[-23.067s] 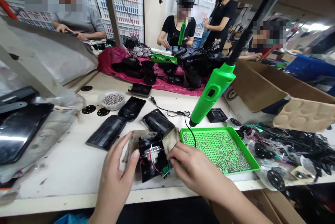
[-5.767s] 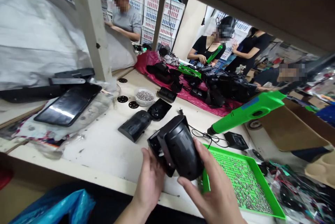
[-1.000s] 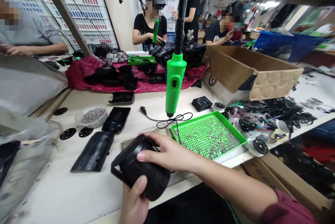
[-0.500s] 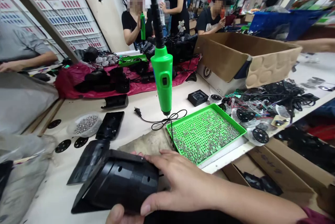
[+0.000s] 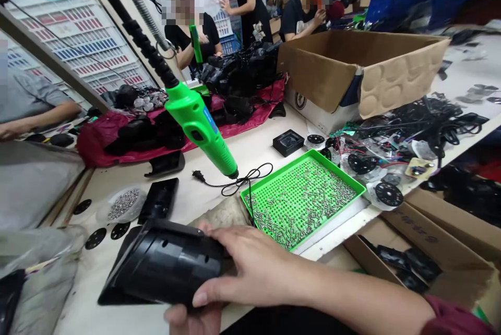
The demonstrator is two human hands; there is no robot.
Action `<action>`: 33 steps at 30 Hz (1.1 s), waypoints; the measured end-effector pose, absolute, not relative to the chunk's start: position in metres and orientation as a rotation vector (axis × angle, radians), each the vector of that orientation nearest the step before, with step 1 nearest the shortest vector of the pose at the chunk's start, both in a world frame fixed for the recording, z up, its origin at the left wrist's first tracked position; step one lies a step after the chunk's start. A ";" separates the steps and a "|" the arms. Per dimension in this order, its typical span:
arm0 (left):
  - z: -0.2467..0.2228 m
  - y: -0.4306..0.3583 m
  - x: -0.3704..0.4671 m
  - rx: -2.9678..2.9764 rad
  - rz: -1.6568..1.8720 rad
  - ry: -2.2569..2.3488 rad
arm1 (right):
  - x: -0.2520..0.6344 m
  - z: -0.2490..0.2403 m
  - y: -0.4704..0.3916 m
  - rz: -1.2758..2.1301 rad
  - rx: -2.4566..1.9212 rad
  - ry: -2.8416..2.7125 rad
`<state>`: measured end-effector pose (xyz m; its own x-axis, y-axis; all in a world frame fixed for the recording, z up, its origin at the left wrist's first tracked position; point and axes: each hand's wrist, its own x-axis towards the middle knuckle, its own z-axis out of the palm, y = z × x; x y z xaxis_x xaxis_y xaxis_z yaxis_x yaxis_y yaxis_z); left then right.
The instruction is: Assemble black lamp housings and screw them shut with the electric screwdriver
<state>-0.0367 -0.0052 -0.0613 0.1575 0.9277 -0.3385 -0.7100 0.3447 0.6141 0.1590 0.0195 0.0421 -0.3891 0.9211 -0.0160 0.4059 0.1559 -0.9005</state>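
A black plastic housing [image 5: 172, 262], curved with small holes in its wall, is tilted above the near edge of the table. My right hand [image 5: 250, 262] wraps its right end, thumb on the near side. Below it my left hand [image 5: 193, 319] grips the underside; most of that hand is hidden. A green electric screwdriver [image 5: 207, 134] hangs over the table, slanting with its tip toward the lower right. Right of the housing, a green tray [image 5: 303, 199] holds many small screws. A black cable with a plug [image 5: 199, 174] lies behind the tray.
More black housing parts [image 5: 158, 199] and a bowl of screws [image 5: 124, 203] lie at left, near black discs [image 5: 96, 238]. An open cardboard box [image 5: 324, 74] stands behind wires and discs at right. Another carton [image 5: 442, 251] sits below the table edge. Several people work beyond.
The hanging screwdriver has gone from nearly upright to slanted, its top now further left. The view has shifted a little. Both hands still hold the housing, which appears slightly further left.
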 end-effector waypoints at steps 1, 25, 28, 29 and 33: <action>-0.063 -0.005 -0.034 0.337 1.219 0.772 | 0.158 0.042 0.019 1.162 -1.278 -1.907; -0.042 -0.006 -0.002 0.218 1.351 1.021 | 0.174 0.041 0.037 1.137 -1.225 -1.662; -0.034 -0.014 0.010 0.256 1.310 1.084 | 0.166 0.037 0.051 1.257 -1.172 -1.639; -0.032 -0.016 0.012 0.254 1.283 1.110 | 0.162 0.037 0.054 1.267 -1.149 -1.658; -0.030 -0.023 0.006 0.178 1.195 1.176 | 0.156 0.043 0.049 1.186 -1.219 -1.772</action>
